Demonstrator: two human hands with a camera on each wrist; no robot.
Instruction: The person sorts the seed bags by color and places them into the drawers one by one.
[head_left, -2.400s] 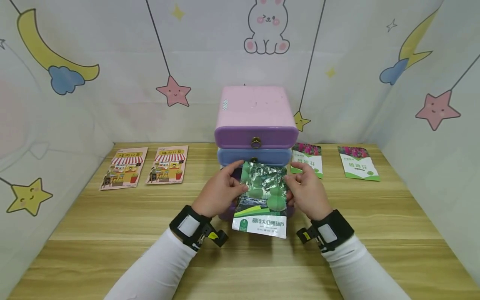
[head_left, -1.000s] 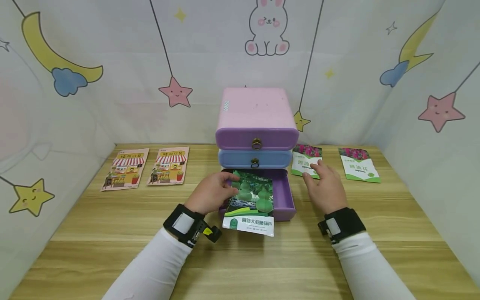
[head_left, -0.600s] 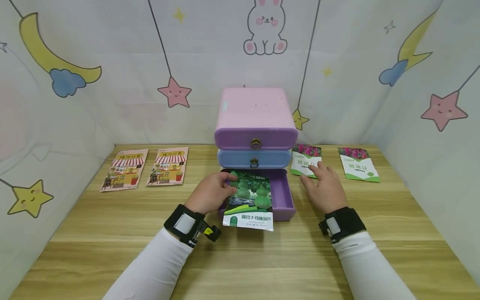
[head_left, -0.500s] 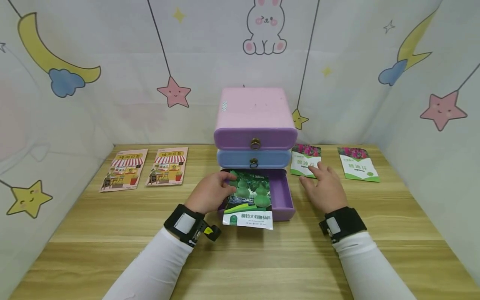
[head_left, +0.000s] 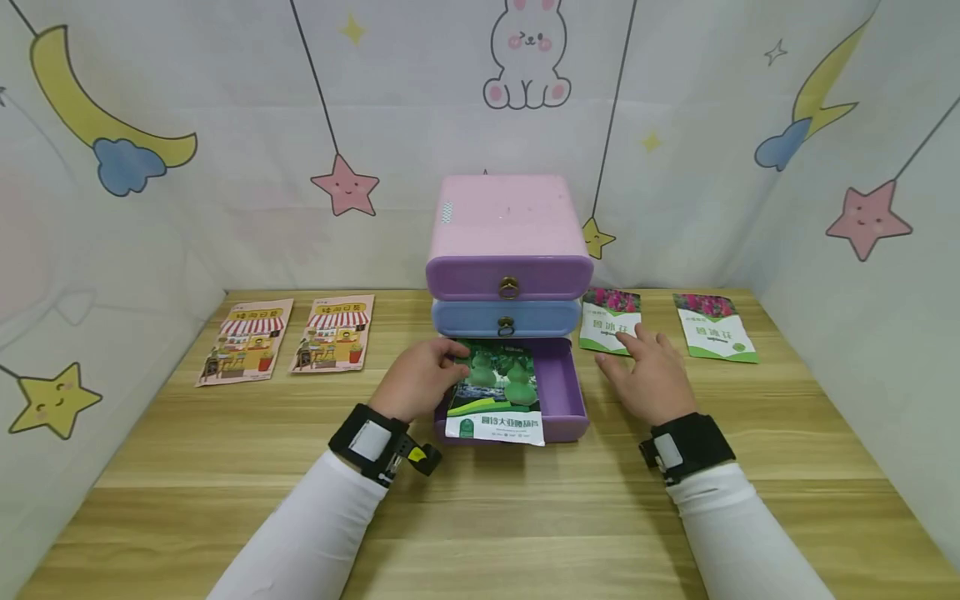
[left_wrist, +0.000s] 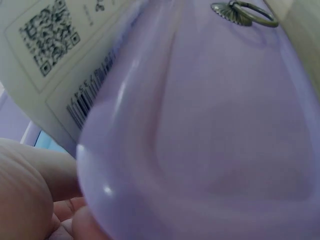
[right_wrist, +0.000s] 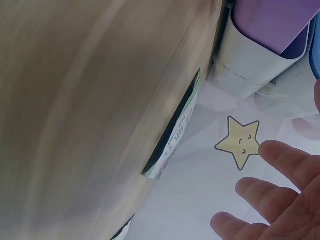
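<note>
My left hand (head_left: 414, 379) pinches the left edge of a green seed packet (head_left: 498, 387) with gourds printed on it. The packet lies over the left part of the pulled-out bottom drawer (head_left: 561, 392), its near end jutting past the drawer front. In the left wrist view the packet's back (left_wrist: 50, 45) shows a QR code and barcode beside the purple drawer front (left_wrist: 225, 125). My right hand (head_left: 652, 379) has its fingers spread and holds nothing, near a seed packet with pink flowers (head_left: 611, 317). In the right wrist view that hand (right_wrist: 280, 195) hovers above the table.
The small chest of drawers (head_left: 510, 217) has a purple top drawer and a blue middle drawer (head_left: 506, 318), both pushed in. Two pink packets (head_left: 246, 342) lie at the left on the wooden table (head_left: 480, 517). Another flower packet (head_left: 716, 327) lies at the far right.
Earlier both hands held the gourd packet; the right hand has let go and moved right. The left hand has lowered the packet and shifted it left and inward over the open drawer.
</note>
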